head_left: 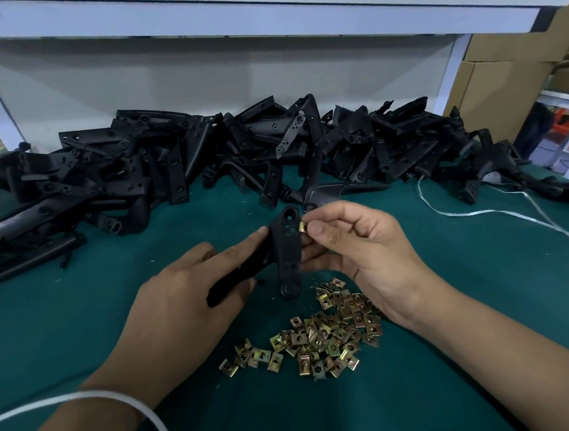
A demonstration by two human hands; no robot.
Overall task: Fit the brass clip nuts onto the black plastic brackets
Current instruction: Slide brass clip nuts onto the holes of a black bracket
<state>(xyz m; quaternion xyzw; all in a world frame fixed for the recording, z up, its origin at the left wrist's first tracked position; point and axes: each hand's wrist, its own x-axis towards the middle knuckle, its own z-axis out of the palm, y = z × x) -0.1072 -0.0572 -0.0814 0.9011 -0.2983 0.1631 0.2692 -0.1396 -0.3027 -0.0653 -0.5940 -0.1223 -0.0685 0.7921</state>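
While the left hand point(193, 285) steadies a black bracket point(284, 249) above the green mat point(473, 302), the right hand point(354, 243) pinches one brass clip nut point(301, 227) at the bracket's right edge.

The left hand's fingers lie mostly straight along the bracket's arm, with the grip underneath hidden, so how firmly it holds cannot be told; the right thumb and forefinger are closed on the nut, just touching the edge near the square holes. To seat it well, the person would probably do best to turn the nut's open mouth square to the edge, line its threaded hole with the bracket's hole, then push straight on without twisting. The loose clip nuts point(321, 336) lie heaped just below the hands, and the bracket pile point(202, 153) waits well behind.
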